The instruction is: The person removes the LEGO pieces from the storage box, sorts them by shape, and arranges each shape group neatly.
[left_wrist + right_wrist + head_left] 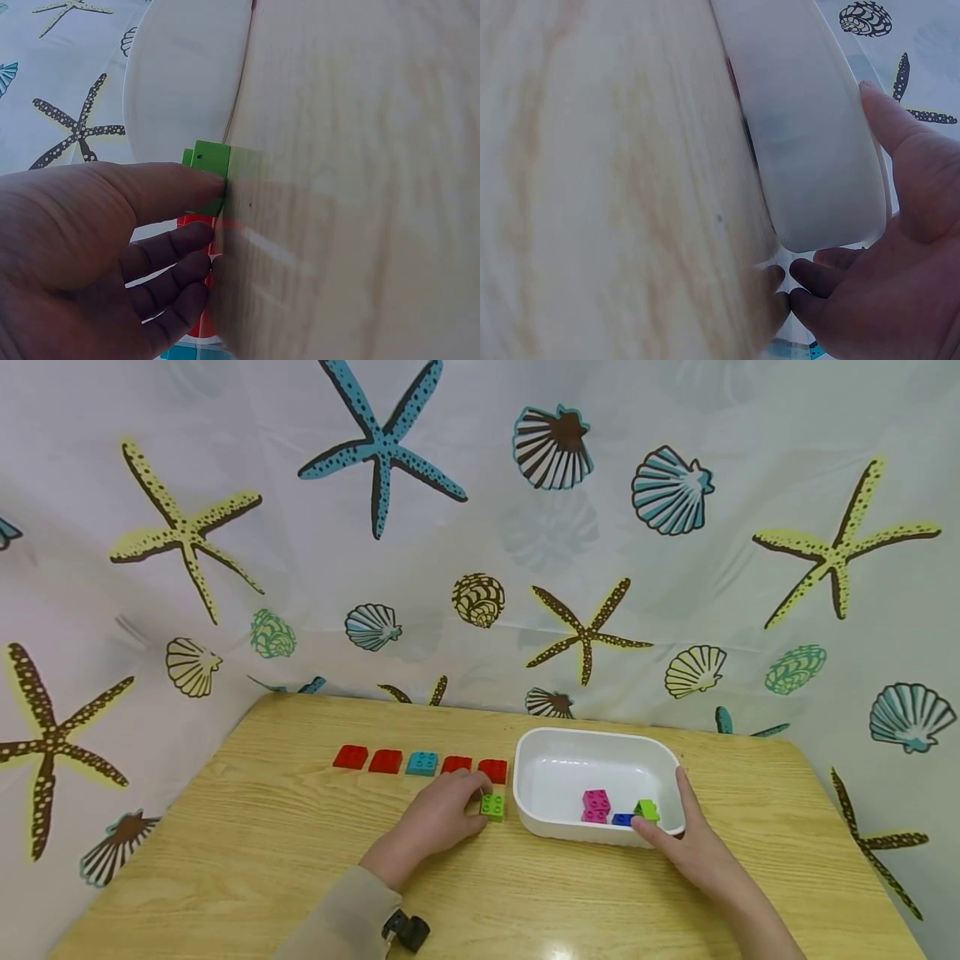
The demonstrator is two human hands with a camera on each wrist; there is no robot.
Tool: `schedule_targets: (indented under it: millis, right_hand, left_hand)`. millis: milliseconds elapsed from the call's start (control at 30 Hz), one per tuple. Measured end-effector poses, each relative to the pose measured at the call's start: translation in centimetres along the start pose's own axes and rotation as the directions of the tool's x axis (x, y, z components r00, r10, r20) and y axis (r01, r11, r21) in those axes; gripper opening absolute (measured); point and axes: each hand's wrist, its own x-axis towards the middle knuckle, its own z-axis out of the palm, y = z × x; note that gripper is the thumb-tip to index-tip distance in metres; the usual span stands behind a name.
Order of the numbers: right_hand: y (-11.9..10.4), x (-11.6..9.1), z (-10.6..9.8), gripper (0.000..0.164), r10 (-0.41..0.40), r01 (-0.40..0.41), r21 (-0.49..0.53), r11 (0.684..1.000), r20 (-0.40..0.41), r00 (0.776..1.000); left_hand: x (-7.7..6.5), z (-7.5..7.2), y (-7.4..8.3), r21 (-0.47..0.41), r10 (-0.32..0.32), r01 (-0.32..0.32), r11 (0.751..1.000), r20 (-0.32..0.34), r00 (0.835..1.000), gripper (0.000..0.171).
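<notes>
My left hand [442, 814] pinches a light green toy building block [492, 807] between thumb and fingers, low at the table just left of the white tub [555, 828]. In the left wrist view the thumb lies on the side of the green block [210, 169]. My right hand [701, 843] grips the tub's right front corner, thumb over the rim and fingers along the outer wall. Inside the tub are pink blocks [596, 802], a blue block [622, 819] and another green block [647, 810], partly behind the thumb.
A row runs along the table [247, 827] left of the tub: red blocks [350, 757] and one teal block [422, 763]. The left hand partly covers one red block [456, 764]. Behind the table hangs a cloth [480, 518] printed with starfish and shells.
</notes>
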Motion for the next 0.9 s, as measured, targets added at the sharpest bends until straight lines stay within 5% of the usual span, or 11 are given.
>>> schedule_targets:
  millis: [467, 733, 900]
  right_hand:
    - [0.0, -0.1, 0.0, 0.122, -0.001, 0.001, 0.008, 1.0, 0.002, 1.0]
    - [0.0, 0.0, 0.0, 0.123, 0.005, -0.005, 0.007, 1.0, 0.001, 1.0]
    - [0.0, 0.1, 0.0, 0.123, 0.007, -0.007, 0.007, 1.0, 0.001, 1.0]
  left_hand:
    - [-0.1, -0.1, 0.1, -0.001, -0.005, 0.005, 1.0, 0.017, 1.0, 0.042]
    - [-0.7, -1.9, 1.2, -0.022, -0.024, 0.024, 0.999, -0.005, 1.0, 0.05]
    - [-0.7, -3.1, 2.2, 0.01, 0.022, -0.022, 1.0, -0.055, 0.998, 0.054]
